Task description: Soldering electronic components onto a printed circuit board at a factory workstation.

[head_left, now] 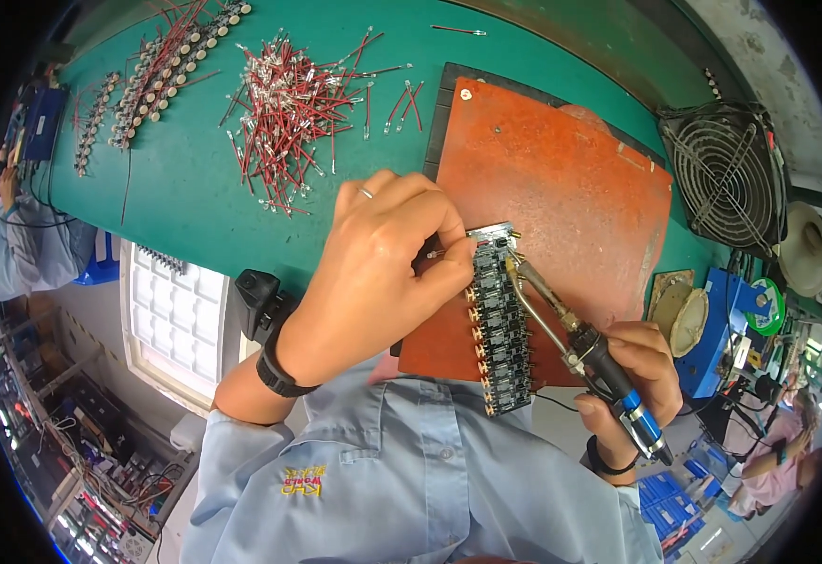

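My left hand (387, 249) is closed in a pinch at the top end of a strip of small black circuit boards (503, 329). A short wired LED (435, 254) pokes out between its fingers, its far end hidden by them. In my right hand (641, 376) is a soldering iron (608, 362) with a thin solder feed tube beside its shaft. The iron's tip meets the strip near its upper end, close to my left fingertips. The strip lies on an orange-red mat (561, 179), its lower end reaching past the mat's near edge.
A pile of red-wired LEDs (289, 117) lies on the green table (213, 188). Finished-looking board strips (171, 70) rest at the far left. A black fan (726, 174) stands at the right, near a blue box (717, 329). A white tray (174, 315) sits left of the table edge.
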The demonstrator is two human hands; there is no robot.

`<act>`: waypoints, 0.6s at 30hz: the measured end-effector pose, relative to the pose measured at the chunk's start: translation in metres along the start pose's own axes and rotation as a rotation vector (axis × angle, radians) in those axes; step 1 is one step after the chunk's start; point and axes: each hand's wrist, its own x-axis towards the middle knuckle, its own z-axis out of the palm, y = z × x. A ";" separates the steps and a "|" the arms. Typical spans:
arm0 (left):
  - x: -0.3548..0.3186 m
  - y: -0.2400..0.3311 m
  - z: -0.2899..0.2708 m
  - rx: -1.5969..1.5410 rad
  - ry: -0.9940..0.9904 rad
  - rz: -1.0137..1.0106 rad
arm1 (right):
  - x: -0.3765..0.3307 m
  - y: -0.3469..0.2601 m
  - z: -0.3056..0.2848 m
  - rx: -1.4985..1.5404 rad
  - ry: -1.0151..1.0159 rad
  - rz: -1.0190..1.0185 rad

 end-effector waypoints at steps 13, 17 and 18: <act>-0.001 -0.004 -0.004 -0.010 -0.028 0.039 | 0.000 0.003 0.002 0.027 0.130 -0.015; -0.002 -0.005 -0.004 0.003 0.004 0.095 | -0.002 0.005 0.001 0.030 0.138 -0.017; -0.002 -0.005 -0.004 0.003 0.004 0.095 | -0.003 0.006 0.000 0.031 0.141 -0.015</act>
